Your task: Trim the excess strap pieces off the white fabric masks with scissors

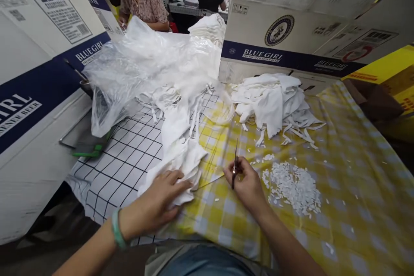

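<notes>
My left hand [164, 200] lies with spread fingers on a white cloth piece [177, 151], which stretches back toward a clear plastic bag [129, 64]. In my right hand [246, 181] is a small pair of scissors [235, 166], its thin blades pointing away from me. To the right of that hand lies a heap of small white snippets [293, 187]. Behind it, a pile of white cloth pieces with straps [271, 99] rests on the yellow checked tablecloth [355, 172]. More strapped white pieces [164, 95] lie partly under the plastic.
Large printed cartons stand on the left [42, 73] and at the back right [258, 21]. A folded white stack [208, 26] sits at the far end. A person in a patterned top [148, 4] is across the table; others are farther back. A dark green-edged object [89, 142] lies left.
</notes>
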### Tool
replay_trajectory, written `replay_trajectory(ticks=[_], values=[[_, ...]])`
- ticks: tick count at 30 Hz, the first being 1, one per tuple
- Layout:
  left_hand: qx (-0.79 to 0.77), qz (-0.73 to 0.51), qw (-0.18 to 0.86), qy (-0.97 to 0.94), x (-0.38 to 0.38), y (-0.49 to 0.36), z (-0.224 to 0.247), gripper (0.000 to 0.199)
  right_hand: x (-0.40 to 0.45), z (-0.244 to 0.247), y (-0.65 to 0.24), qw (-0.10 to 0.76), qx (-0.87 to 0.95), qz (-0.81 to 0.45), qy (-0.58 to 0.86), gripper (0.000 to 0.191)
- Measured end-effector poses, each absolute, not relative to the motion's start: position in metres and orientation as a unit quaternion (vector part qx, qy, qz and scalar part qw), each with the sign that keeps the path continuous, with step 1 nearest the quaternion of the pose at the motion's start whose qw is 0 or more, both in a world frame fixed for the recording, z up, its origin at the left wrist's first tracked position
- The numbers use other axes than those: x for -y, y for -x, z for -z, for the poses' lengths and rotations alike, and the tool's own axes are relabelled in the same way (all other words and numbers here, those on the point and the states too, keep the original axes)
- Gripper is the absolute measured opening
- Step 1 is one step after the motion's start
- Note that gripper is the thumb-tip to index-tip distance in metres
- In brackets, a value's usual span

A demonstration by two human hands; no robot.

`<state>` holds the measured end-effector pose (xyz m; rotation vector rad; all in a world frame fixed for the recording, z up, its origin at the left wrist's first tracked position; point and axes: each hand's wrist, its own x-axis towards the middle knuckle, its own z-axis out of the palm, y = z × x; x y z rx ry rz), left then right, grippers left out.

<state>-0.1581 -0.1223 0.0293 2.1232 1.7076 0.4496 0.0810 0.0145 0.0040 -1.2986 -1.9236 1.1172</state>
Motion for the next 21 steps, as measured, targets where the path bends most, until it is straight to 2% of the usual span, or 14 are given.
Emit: replay_trajectory(ticks=[3, 6, 7, 11, 13, 15, 17, 19, 21], values=[[-0.629, -0.219, 0.191, -0.721, 0.099, 0.167, -0.058, 0.02, -0.025, -0.007, -0.074, 0.297, 0.705, -0.423, 0.486, 0.024], [-0.762, -0.261, 0.114, -0.582, 0.04, 0.18, -0.064, 0.039, -0.033, -0.015, -0.069, 0.311, 0.695, -0.434, 0.481, 0.026], [-0.796, -0.232, 0.131, -0.543, 0.017, 0.183, -0.06, 0.038, -0.034, -0.017, -0.068, 0.312, 0.693, -0.439, 0.479, 0.027], [-0.782, -0.227, 0.196, -0.546, -0.052, 0.184, -0.042, 0.031, -0.03, -0.017, -0.07, 0.304, 0.69, -0.451, 0.477, 0.028], [-0.759, -0.26, 0.198, -0.562, -0.058, 0.176, -0.049, 0.024, -0.031, -0.017, -0.073, 0.325, 0.683, -0.452, 0.473, 0.029], [-0.72, -0.317, 0.21, -0.58, -0.043, 0.161, -0.07, 0.026, -0.036, -0.022, -0.076, 0.377, 0.672, -0.45, 0.452, 0.033], [-0.645, -0.395, 0.271, -0.596, -0.017, 0.143, -0.097, 0.026, -0.044, -0.037, -0.08, 0.443, 0.673, -0.431, 0.407, 0.035], [-0.554, -0.441, 0.383, -0.593, 0.011, 0.125, -0.119, 0.022, -0.051, -0.058, -0.085, 0.481, 0.702, -0.396, 0.346, 0.034], [-0.498, -0.446, 0.476, -0.571, 0.034, 0.109, -0.128, 0.018, -0.05, -0.076, -0.09, 0.437, 0.755, -0.399, 0.283, 0.033]])
